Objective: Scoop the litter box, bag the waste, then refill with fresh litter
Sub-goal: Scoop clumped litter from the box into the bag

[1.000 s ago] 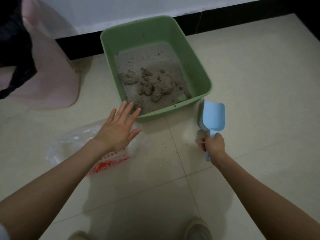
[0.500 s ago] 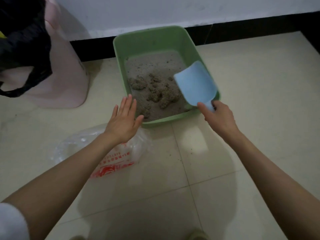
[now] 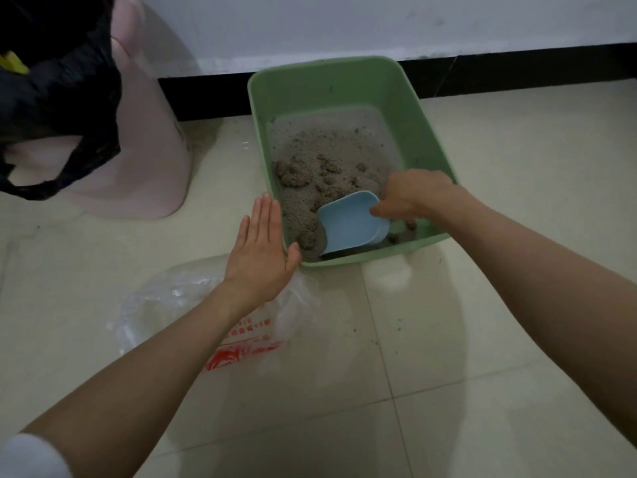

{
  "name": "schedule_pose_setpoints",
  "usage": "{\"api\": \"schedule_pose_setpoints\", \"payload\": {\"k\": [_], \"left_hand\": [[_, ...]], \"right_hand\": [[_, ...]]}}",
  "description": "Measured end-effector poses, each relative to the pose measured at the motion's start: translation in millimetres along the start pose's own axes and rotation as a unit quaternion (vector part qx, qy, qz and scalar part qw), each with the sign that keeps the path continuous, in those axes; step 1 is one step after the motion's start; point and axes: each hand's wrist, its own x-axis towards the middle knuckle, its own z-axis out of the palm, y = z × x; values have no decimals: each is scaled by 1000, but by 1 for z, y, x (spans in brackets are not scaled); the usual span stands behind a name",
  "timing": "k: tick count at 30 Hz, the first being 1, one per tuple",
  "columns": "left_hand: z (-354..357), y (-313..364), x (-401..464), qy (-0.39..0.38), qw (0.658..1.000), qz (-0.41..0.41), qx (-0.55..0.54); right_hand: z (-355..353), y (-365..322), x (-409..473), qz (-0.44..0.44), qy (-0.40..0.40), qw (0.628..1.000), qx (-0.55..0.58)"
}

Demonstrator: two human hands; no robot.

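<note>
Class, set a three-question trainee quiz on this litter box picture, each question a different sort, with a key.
1. True or false: the blue scoop is inside the green litter box.
2. Which hand holds the scoop? A) left hand B) right hand
3. Fill in: the clear plastic bag lies on the ____.

Key: 1 true; 2 B; 3 floor.
</note>
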Motion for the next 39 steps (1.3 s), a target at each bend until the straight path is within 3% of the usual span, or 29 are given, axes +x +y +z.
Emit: {"api": "schedule_pose_setpoints", "payload": {"k": [9, 14, 20, 30, 39], "left_hand": [[-1, 2, 1, -1, 1000, -5, -6], [-12, -3, 4, -70, 997, 5, 30], [-43, -15, 7, -152, 977, 60, 135], [-28, -10, 4, -124, 992, 26, 23], [-27, -15, 5, -117, 992, 40, -21]], "right_hand": [[10, -2, 23, -33, 15, 999, 7], [-1, 0, 14, -39, 62, 995, -61], [-40, -6, -17, -17, 27, 994, -104], [-24, -24, -19, 9, -24, 998, -65], [-14, -36, -18, 13, -5, 998, -53]]}}
